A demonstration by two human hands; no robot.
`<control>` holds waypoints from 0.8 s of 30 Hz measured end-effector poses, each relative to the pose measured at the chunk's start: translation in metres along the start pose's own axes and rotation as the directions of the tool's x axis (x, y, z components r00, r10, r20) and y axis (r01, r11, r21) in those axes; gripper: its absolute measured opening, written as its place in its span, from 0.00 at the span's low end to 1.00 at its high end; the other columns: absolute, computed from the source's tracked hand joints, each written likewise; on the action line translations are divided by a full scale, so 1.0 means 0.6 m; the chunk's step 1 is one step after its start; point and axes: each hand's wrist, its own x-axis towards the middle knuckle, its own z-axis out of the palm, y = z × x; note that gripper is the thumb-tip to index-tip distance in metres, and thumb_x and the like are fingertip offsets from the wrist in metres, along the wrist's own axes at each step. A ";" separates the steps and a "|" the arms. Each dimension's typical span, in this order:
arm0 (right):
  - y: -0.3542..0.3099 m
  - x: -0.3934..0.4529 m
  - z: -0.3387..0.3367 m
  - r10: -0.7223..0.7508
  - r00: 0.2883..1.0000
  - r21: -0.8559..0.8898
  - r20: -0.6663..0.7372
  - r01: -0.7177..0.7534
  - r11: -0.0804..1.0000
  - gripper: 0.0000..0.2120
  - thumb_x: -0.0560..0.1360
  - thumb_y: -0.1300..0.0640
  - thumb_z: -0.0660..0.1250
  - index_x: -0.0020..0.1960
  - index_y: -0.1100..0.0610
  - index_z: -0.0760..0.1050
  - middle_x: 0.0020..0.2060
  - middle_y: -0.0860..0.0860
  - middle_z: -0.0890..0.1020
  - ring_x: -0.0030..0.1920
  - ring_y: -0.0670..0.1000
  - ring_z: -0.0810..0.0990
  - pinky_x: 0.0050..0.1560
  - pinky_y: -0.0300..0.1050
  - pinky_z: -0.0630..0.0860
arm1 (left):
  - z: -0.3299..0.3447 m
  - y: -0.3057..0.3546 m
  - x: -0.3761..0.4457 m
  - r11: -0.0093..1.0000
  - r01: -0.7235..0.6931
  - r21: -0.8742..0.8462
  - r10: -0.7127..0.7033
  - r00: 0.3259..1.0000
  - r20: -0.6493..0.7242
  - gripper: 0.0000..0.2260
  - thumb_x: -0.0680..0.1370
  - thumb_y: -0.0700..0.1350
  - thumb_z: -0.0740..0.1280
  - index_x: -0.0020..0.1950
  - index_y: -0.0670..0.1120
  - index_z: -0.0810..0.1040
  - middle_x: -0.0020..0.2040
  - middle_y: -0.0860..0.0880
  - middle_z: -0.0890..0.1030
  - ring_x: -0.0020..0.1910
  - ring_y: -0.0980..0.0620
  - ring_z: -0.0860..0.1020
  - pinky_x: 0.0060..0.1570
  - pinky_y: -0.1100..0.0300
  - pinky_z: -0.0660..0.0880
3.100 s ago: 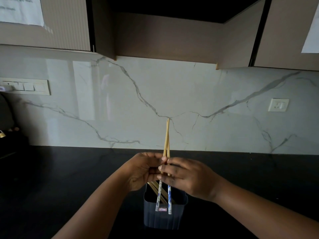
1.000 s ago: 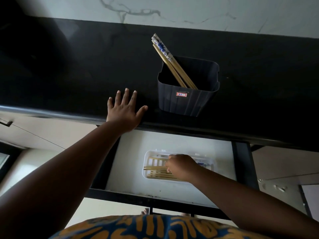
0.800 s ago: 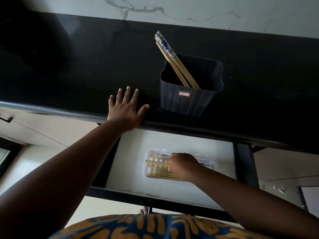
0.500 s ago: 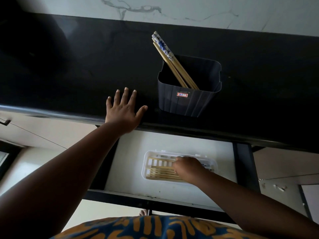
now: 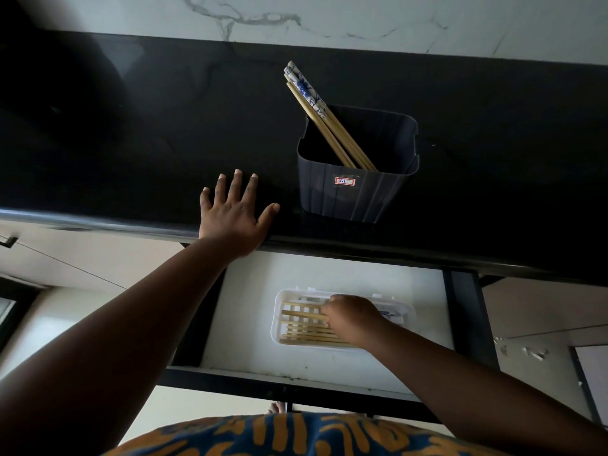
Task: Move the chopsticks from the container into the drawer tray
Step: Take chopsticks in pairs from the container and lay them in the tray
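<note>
Looking down from the head camera, the nearest thing was a blue garment with orange marks (image 5: 296, 436) at the bottom edge, and both bare forearms reached forward from it. Below the counter an open drawer (image 5: 329, 366) with a pale floor and dark frame held a white slotted tray (image 5: 279, 324). Several wooden chopsticks in the tray (image 5: 302, 334) lay lengthwise, side by side. The right hand (image 5: 352, 319) was down in the tray on top of them, knuckles up and fingers curled toward the sticks; whether it pinched one or only touched them could not be told, since the fingertips were hidden under the hand.

Further on, the left hand (image 5: 233, 215) lay flat on the front edge of the black countertop (image 5: 131, 143), fingers straight and spread, thumb out to the side, holding nothing. Just to its right, apart from it, stood a dark ribbed container (image 5: 355, 199) with a small red-edged label (image 5: 344, 181). More chopsticks in the container (image 5: 325, 123) leaned toward its back left corner, their blue-and-white patterned ends sticking out above the rim. Behind the counter ran a white marble-veined wall (image 5: 362, 18)
</note>
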 end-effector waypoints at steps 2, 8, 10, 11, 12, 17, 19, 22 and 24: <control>-0.002 -0.003 0.002 0.014 1.000 0.011 -0.012 -0.014 1.000 0.05 0.74 0.64 0.65 0.48 0.57 0.77 0.40 0.51 0.77 0.43 0.55 0.80 0.39 0.41 0.69 | 0.000 0.000 0.000 1.000 -0.001 0.002 0.001 1.000 -0.003 0.34 0.77 0.68 0.44 0.78 0.51 0.49 0.80 0.45 0.48 0.78 0.43 0.45 0.74 0.41 0.45; -0.002 -0.015 0.002 0.039 0.995 0.026 -0.092 -0.037 0.999 0.10 0.74 0.63 0.62 0.55 0.57 0.74 0.43 0.53 0.80 0.44 0.56 0.80 0.37 0.43 0.68 | 0.004 -0.002 0.002 1.000 -0.001 0.001 0.001 1.000 -0.009 0.35 0.76 0.68 0.43 0.78 0.51 0.49 0.80 0.45 0.49 0.78 0.43 0.45 0.74 0.41 0.45; -0.004 -0.017 -0.003 0.048 0.995 0.010 -0.092 -0.047 0.999 0.11 0.74 0.64 0.62 0.55 0.57 0.74 0.43 0.53 0.80 0.43 0.56 0.80 0.36 0.43 0.68 | 0.006 -0.003 0.003 1.000 -0.001 0.007 0.001 1.000 -0.019 0.35 0.75 0.69 0.41 0.78 0.52 0.49 0.80 0.45 0.50 0.78 0.43 0.46 0.73 0.41 0.46; -0.005 -0.020 -0.008 0.059 0.995 0.006 -0.082 -0.059 0.998 0.11 0.74 0.64 0.62 0.54 0.57 0.74 0.43 0.53 0.79 0.43 0.56 0.81 0.36 0.43 0.69 | 0.007 -0.003 0.004 1.000 0.001 0.008 -0.001 1.000 -0.023 0.36 0.75 0.69 0.41 0.78 0.52 0.49 0.79 0.45 0.50 0.78 0.43 0.46 0.73 0.41 0.46; -0.007 -0.022 -0.014 0.073 0.995 0.006 -0.067 -0.073 0.997 0.11 0.74 0.65 0.61 0.55 0.57 0.74 0.44 0.53 0.79 0.44 0.56 0.81 0.37 0.43 0.69 | 0.008 -0.003 0.004 1.000 0.002 0.006 -0.002 1.000 -0.026 0.36 0.75 0.70 0.40 0.78 0.52 0.50 0.79 0.45 0.50 0.78 0.43 0.46 0.73 0.41 0.46; -0.026 -0.046 -0.094 0.097 0.983 0.116 0.157 -0.116 0.986 0.18 0.75 0.67 0.60 0.62 0.55 0.75 0.58 0.53 0.79 0.56 0.56 0.78 0.53 0.46 0.75 | 0.011 -0.004 0.005 1.000 0.002 0.000 -0.002 1.000 -0.025 0.37 0.74 0.70 0.40 0.78 0.52 0.50 0.79 0.46 0.50 0.78 0.42 0.46 0.73 0.41 0.46; -0.047 -0.060 -0.166 0.056 0.952 0.171 0.301 -0.112 0.979 0.18 0.76 0.64 0.64 0.64 0.52 0.75 0.60 0.51 0.78 0.59 0.54 0.77 0.54 0.46 0.73 | 0.010 -0.005 0.006 1.000 0.000 -0.006 -0.001 1.000 -0.010 0.37 0.74 0.70 0.40 0.78 0.52 0.49 0.80 0.46 0.49 0.78 0.42 0.46 0.73 0.41 0.45; -0.083 -0.089 -0.305 -0.041 0.968 0.287 0.249 -0.033 0.957 0.11 0.74 0.62 0.69 0.53 0.50 0.81 0.46 0.48 0.83 0.47 0.48 0.82 0.39 0.40 0.75 | 0.008 -0.005 0.006 1.000 0.003 -0.010 -0.003 1.000 0.021 0.36 0.74 0.70 0.40 0.78 0.52 0.47 0.80 0.46 0.47 0.78 0.43 0.44 0.73 0.42 0.44; -0.103 -0.120 -0.403 -0.119 0.980 0.489 0.158 0.028 0.872 0.07 0.74 0.61 0.71 0.45 0.49 0.82 0.37 0.46 0.84 0.37 0.43 0.80 0.37 0.38 0.76 | 0.007 -0.005 0.008 1.000 0.007 -0.010 -0.006 0.999 0.040 0.36 0.74 0.70 0.41 0.78 0.52 0.46 0.80 0.47 0.46 0.78 0.43 0.43 0.73 0.42 0.43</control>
